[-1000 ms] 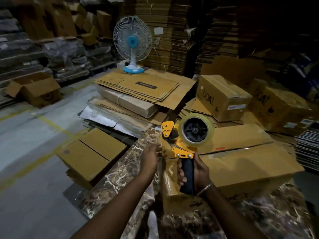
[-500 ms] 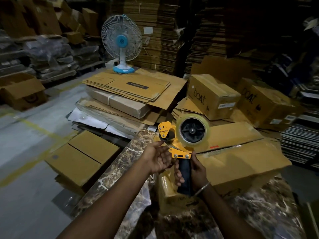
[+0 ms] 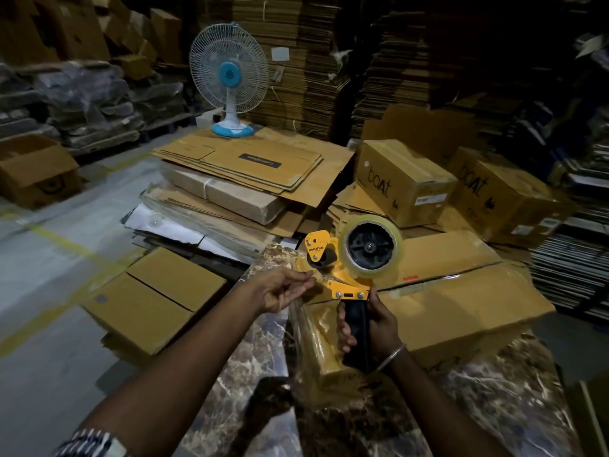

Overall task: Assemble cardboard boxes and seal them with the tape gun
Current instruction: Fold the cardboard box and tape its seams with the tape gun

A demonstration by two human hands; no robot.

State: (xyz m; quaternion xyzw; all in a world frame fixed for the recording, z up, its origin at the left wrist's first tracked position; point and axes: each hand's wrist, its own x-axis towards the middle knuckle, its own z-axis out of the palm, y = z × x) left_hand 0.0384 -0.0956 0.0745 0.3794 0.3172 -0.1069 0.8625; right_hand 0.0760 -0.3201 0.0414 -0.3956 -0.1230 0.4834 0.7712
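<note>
1. We hold the tape gun (image 3: 354, 258) upright in our right hand (image 3: 372, 321), its fingers wrapped round the black handle, with the clear tape roll (image 3: 372, 245) facing us.
2. Our left hand (image 3: 280, 291) is at the gun's front end, thumb and fingertips (image 3: 308, 280) pressed together in a pinch right at the blade mouth. They seem to pinch the loose tape end, but the film is clear and the light poor, so we cannot tell for sure.
3. The cardboard box (image 3: 445, 301) to be sealed lies on the marble tabletop (image 3: 237, 374) just behind and under the gun. Its top flaps are folded down and the centre seam looks unsealed.
4. We judge the step to be freeing the tape end before laying it across that seam.
5. What could go wrong from here:
   - The tape end may slip back onto the roll if our pinch is weak, and clear tape is hard to find again in this dimness.
   - Our fingertips sit close to the serrated cutter; a sharp tug could drag them over it.
   - Pulled tape may fold onto itself and stick, wasting a length.
   - Nothing holds the flaps down, so they may spring apart and leave the tape crooked.
6. Flat cartons (image 3: 250, 166) and a table fan (image 3: 230, 77) sit beyond, well apart from our work.
</note>
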